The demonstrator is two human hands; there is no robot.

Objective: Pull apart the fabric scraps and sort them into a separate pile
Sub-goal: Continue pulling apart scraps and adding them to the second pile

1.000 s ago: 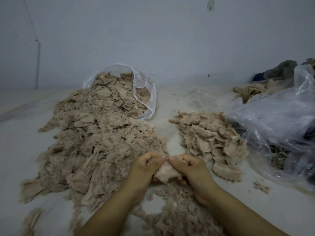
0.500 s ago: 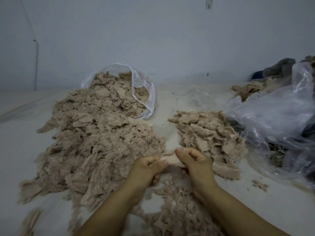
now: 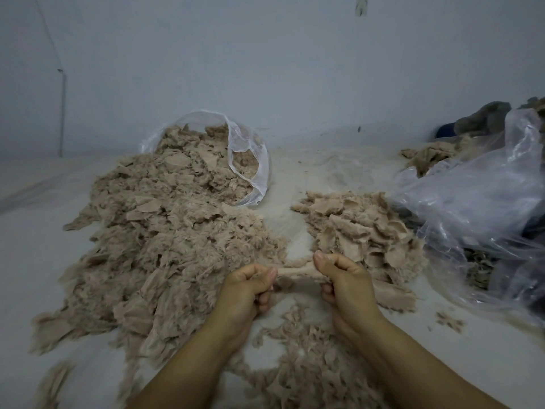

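A beige fabric scrap point(image 3: 296, 271) is stretched thin between my two hands, low in the middle of the view. My left hand point(image 3: 250, 287) pinches its left end with curled fingers. My right hand point(image 3: 343, 283) grips its right end. A large heap of beige scraps point(image 3: 165, 240) spreads to the left, spilling from a clear plastic bag point(image 3: 250, 160). A smaller pile of scraps point(image 3: 359, 228) lies just beyond my right hand. More loose scraps point(image 3: 309, 358) lie on the white surface between my forearms.
A big crumpled clear plastic bag point(image 3: 477, 208) fills the right side, with dark cloth and more beige fabric point(image 3: 427, 157) behind it. A pale wall rises at the back. A small stray scrap point(image 3: 448, 321) lies to the right of my right forearm.
My hands have moved apart, and the scrap they held bunched together is now drawn out into a thin strip between them.
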